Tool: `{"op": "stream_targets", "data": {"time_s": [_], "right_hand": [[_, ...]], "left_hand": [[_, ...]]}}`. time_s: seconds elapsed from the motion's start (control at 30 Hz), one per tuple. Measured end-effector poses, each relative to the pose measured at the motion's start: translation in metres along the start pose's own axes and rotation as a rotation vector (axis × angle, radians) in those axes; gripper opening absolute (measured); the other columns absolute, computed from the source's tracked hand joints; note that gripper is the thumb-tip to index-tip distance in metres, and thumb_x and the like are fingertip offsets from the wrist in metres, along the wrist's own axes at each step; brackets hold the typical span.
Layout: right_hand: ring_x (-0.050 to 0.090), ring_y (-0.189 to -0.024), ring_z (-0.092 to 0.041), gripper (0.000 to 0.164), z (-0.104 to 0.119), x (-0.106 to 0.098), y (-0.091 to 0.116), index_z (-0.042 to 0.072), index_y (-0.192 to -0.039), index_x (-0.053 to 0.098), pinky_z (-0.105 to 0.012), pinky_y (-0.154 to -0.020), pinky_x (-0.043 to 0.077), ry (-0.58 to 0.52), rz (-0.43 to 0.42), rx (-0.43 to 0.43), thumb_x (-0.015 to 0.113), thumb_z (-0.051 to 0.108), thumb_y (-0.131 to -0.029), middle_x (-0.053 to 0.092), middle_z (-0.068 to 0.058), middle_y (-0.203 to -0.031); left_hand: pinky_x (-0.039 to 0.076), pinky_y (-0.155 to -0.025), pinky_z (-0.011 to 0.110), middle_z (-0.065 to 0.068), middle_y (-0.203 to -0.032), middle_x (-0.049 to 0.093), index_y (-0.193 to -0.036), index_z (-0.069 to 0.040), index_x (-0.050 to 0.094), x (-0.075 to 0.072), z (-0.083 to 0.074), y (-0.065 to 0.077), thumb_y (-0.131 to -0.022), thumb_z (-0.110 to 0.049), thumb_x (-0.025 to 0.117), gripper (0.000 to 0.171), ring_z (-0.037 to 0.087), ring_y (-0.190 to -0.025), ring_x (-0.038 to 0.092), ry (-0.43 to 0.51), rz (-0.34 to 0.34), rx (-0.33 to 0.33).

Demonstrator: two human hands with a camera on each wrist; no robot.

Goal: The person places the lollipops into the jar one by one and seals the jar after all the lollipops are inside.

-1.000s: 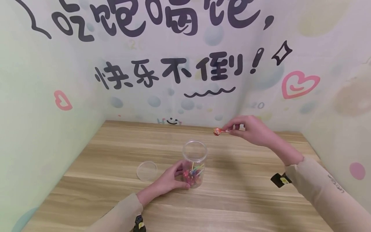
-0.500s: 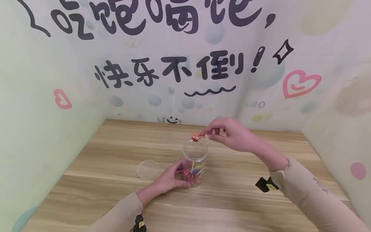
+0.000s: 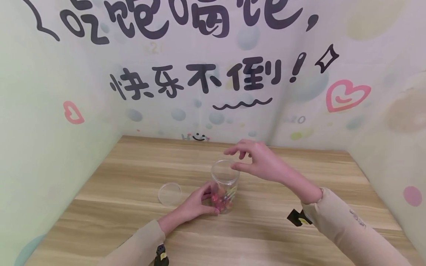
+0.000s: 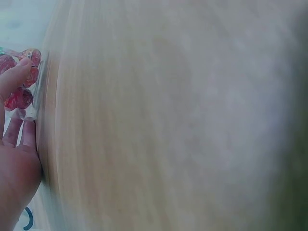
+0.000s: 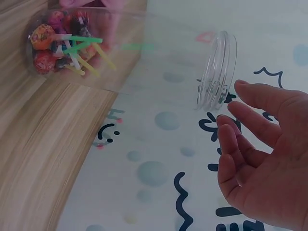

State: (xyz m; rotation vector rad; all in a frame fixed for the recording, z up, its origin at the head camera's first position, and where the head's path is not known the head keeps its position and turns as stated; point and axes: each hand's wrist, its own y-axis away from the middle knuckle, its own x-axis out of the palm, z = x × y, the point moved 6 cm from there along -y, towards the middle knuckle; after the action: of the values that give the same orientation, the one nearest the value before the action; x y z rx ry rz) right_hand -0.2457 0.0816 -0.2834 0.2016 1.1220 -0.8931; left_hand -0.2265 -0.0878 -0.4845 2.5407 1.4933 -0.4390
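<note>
A clear plastic jar stands upright and uncapped on the table, with several wrapped lollipops heaped in its lower part. Their green, yellow and white sticks show through the wall in the right wrist view. My left hand grips the jar low on its left side, fingers behind and thumb in front. Over the jar's mouth hovers my right hand, thumb and fingers parted and nothing between them. In the right wrist view the fingertips of this right hand are close to the jar's rim.
A round clear lid lies flat on the wooden table, left of the jar and behind my left forearm. Printed wall sheets with large black characters enclose the table at the back and sides.
My right hand has moved left to the jar's mouth and let go of a lollipop with an orange-red wrapper, which has dropped inside. The left hand stays on the jar.
</note>
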Motion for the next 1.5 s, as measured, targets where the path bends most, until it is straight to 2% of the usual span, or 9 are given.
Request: {"op": "stream_targets", "data": {"time_s": [0.23, 0.43, 0.67, 0.93, 1.23, 1.33, 1.5], "right_hand": [[0.064, -0.093, -0.014, 0.038, -0.003, 0.003, 0.006, 0.017, -0.124, 0.067, -0.032, -0.084, 0.055, -0.018, 0.021, 0.008, 0.075, 0.020, -0.088, 0.070, 0.001, -0.119], [0.065, -0.094, -0.015, 0.038, -0.007, 0.006, 0.008, 0.018, -0.125, 0.066, -0.033, -0.085, 0.055, -0.044, 0.016, 0.011, 0.075, 0.020, -0.088, 0.070, 0.002, -0.121], [0.064, -0.094, -0.012, 0.039, -0.009, 0.005, 0.010, 0.018, -0.125, 0.066, -0.032, -0.084, 0.053, -0.071, -0.017, 0.006, 0.075, 0.019, -0.088, 0.070, 0.002, -0.121], [0.061, -0.100, -0.010, 0.040, -0.015, 0.005, 0.020, 0.020, -0.127, 0.064, -0.031, -0.086, 0.053, -0.127, -0.088, 0.041, 0.074, 0.021, -0.089, 0.068, 0.005, -0.122], [0.057, -0.108, -0.014, 0.056, -0.033, 0.026, 0.038, 0.017, -0.138, 0.054, -0.029, -0.087, 0.055, -0.330, -0.242, 0.046, 0.075, 0.012, -0.087, 0.057, 0.002, -0.135], [0.055, -0.111, -0.013, 0.061, -0.040, 0.034, 0.044, 0.019, -0.141, 0.051, -0.027, -0.089, 0.054, -0.392, -0.266, 0.050, 0.075, 0.007, -0.086, 0.054, 0.001, -0.137], [0.052, -0.114, -0.010, 0.065, -0.048, 0.042, 0.052, 0.016, -0.141, 0.049, -0.026, -0.091, 0.051, -0.461, -0.270, 0.040, 0.076, 0.004, -0.084, 0.052, -0.003, -0.140]], "left_hand": [[0.042, -0.116, 0.040, 0.008, -0.146, 0.050, -0.146, -0.016, 0.040, -0.001, -0.001, 0.000, -0.077, -0.013, 0.084, 0.082, 0.028, -0.135, 0.051, 0.010, -0.003, 0.008], [0.041, -0.117, 0.039, 0.006, -0.147, 0.049, -0.144, -0.018, 0.041, -0.001, -0.001, 0.000, -0.077, -0.014, 0.085, 0.080, 0.027, -0.136, 0.050, 0.011, -0.001, 0.003], [0.040, -0.117, 0.043, 0.007, -0.147, 0.049, -0.144, -0.019, 0.042, -0.001, 0.000, 0.000, -0.077, -0.015, 0.084, 0.079, 0.028, -0.136, 0.050, 0.008, 0.003, 0.008], [0.041, -0.117, 0.039, 0.008, -0.145, 0.051, -0.143, -0.016, 0.043, 0.000, 0.000, 0.000, -0.077, -0.015, 0.085, 0.079, 0.028, -0.136, 0.050, 0.007, 0.005, 0.008], [0.041, -0.117, 0.043, 0.008, -0.145, 0.051, -0.145, -0.018, 0.041, 0.000, 0.000, 0.001, -0.077, -0.017, 0.085, 0.081, 0.029, -0.136, 0.050, 0.014, -0.005, -0.013], [0.041, -0.117, 0.042, 0.008, -0.145, 0.051, -0.145, -0.017, 0.041, 0.000, 0.000, 0.001, -0.077, -0.017, 0.085, 0.081, 0.028, -0.136, 0.051, 0.011, -0.009, -0.015], [0.043, -0.116, 0.041, 0.009, -0.144, 0.051, -0.144, -0.015, 0.042, -0.001, 0.001, 0.001, -0.077, -0.016, 0.085, 0.080, 0.029, -0.135, 0.051, -0.002, -0.016, -0.008]]}}
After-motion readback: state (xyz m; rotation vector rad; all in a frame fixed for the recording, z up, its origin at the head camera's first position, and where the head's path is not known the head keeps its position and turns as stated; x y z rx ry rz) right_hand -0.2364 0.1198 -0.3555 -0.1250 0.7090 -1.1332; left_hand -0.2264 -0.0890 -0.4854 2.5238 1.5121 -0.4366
